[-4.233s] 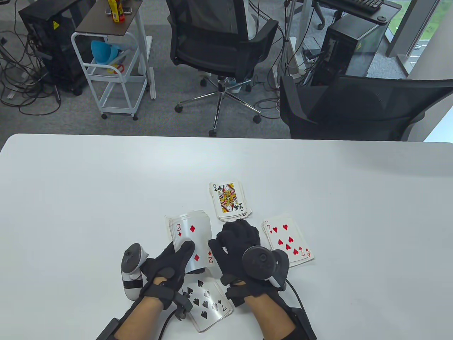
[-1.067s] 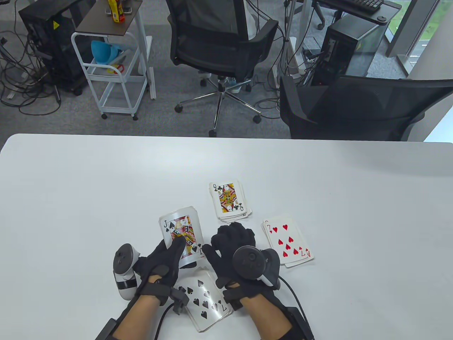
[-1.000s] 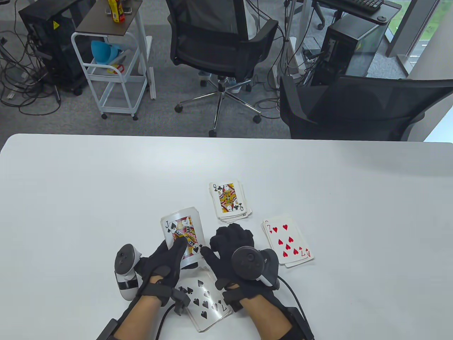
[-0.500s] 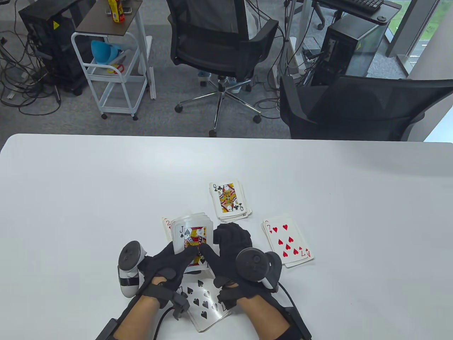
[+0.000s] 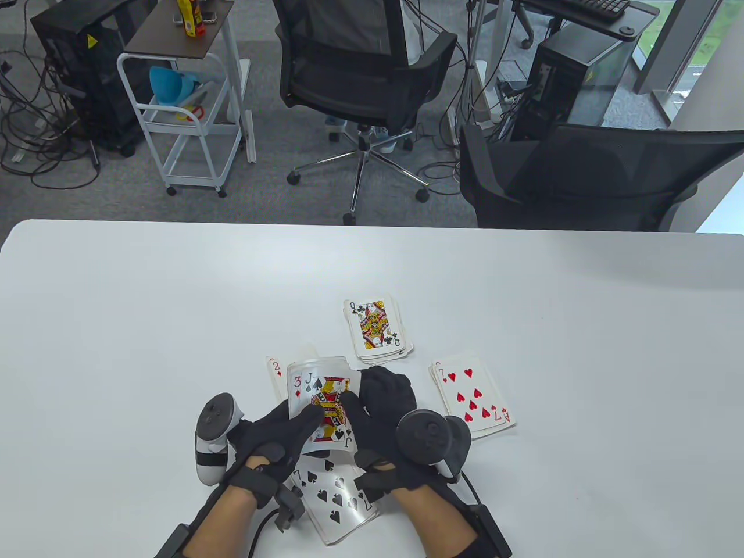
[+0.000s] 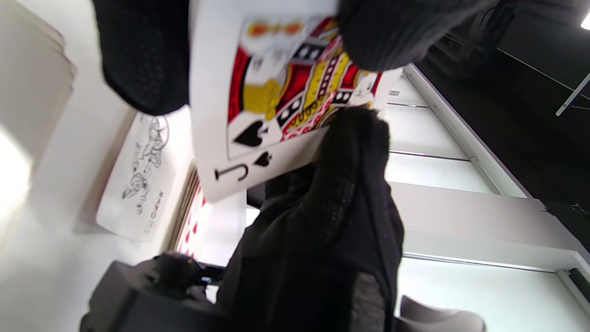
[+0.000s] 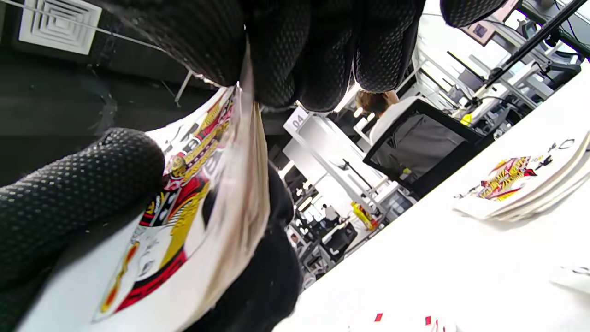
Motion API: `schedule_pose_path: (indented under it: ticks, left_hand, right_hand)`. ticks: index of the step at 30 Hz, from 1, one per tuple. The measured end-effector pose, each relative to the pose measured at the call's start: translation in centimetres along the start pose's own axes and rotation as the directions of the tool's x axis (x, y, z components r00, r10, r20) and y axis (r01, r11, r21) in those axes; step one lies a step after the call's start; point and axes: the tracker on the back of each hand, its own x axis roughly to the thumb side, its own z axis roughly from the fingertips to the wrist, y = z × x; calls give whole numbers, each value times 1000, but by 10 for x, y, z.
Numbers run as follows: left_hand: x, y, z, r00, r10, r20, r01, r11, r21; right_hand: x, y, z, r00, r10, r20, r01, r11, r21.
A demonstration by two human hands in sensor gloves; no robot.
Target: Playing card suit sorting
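Observation:
My left hand (image 5: 290,430) grips the face-up deck (image 5: 308,395) above the table; the 3 of diamonds shows at its left edge. On top lies the jack of spades (image 5: 331,407), pinched by my right hand (image 5: 372,401), whose thumb rests on the card's face. The jack (image 6: 276,106) fills the left wrist view, and in the right wrist view it (image 7: 184,216) sits under the thumb. Sorted piles lie around: 2 of diamonds (image 5: 274,372), partly hidden behind the deck, queen of clubs (image 5: 376,326), 7 of hearts (image 5: 474,395), 7 of spades (image 5: 337,500) beneath my wrists.
The white table (image 5: 145,325) is bare to the left, right and far side of the piles. A card with a black line drawing (image 6: 143,180) lies flat below the deck in the left wrist view. Office chairs (image 5: 581,174) stand beyond the far edge.
The 2 of diamonds left the deck and now lies on the table. My right thumb has slid the jack of spades rightward off the deck, uncovering the 3 of diamonds.

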Motion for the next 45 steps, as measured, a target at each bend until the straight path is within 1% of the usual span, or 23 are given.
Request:
schedule_pose_path:
  ticks: [5,7,10,12,14,16,18,19,21,22,23,24,25,26,28,30,31,33,34,38,42,44,45]
  left_hand:
    - [-2,1,0,998,67,-9,-67,998,-12]
    - [-3,3,1,996,84,-17,-84,996,15]
    - [-2,8,3,996,87,-5,-86,994,69]
    - [2,15,7,995,100,30,-103,987,125]
    - [5,22,10,993,95,71,-107,978,181]
    - [7,28,13,993,69,96,-90,967,236]
    - [6,32,14,993,46,108,-75,958,278]
    - [6,33,15,993,46,113,-77,954,290]
    - [6,40,17,989,32,146,-83,930,357]
    - [6,41,18,988,29,149,-83,925,370]
    - [7,45,19,986,30,162,-92,917,389]
    - [7,45,20,985,34,167,-98,914,393]
    - [6,47,20,982,50,180,-120,908,401]
    - [6,47,21,981,62,181,-131,908,398]
    - [6,46,21,982,59,181,-127,910,394]
    - [7,45,20,983,50,178,-116,915,385]
    - [7,45,20,983,49,178,-115,917,381]
    - [7,44,19,983,50,176,-113,922,372]
    - [6,43,19,984,51,173,-113,923,368]
    - [4,39,16,987,47,155,-98,937,336]
    - [7,30,12,991,4,134,-39,965,259]
    - [9,28,9,993,-15,118,-11,975,223]
    - [10,26,8,995,-6,101,-17,975,224]
  right_hand:
    - [-10,-6,-2,998,-35,-54,33,999,-35]
    - [-17,-11,-4,992,-66,-107,65,998,-16]
    - [-23,-16,-6,986,-54,-161,57,998,14]
    - [-28,-21,-9,977,-38,-211,56,995,79]
    - [-30,-22,-10,968,-38,-247,66,992,107]
    - [-30,-22,-10,964,-17,-265,59,986,153]
    - [-28,-20,-10,964,-1,-267,50,983,174]
    - [-27,-18,-11,963,21,-269,41,974,223]
    - [-24,-9,-11,956,94,-277,32,907,419]
    - [-23,-7,-11,957,102,-271,36,887,460]
    - [-20,2,-9,960,109,-259,55,830,555]
    - [-19,4,-9,959,113,-258,61,811,581]
    - [-16,10,-6,959,128,-252,65,768,637]
    - [-10,20,-3,963,167,-211,27,722,692]
    - [-3,32,1,962,227,-152,-47,687,725]
    - [2,44,5,952,288,-105,-126,681,721]
    - [5,51,8,935,350,-65,-201,668,716]
    - [8,62,14,877,480,-14,-336,634,697]
    - [9,65,15,855,519,14,-382,611,693]
    - [10,67,16,829,559,28,-430,603,671]
    - [11,51,9,851,525,-13,-409,678,610]
    - [11,37,4,877,478,-45,-381,750,540]
    - [11,30,2,891,451,-58,-365,785,500]
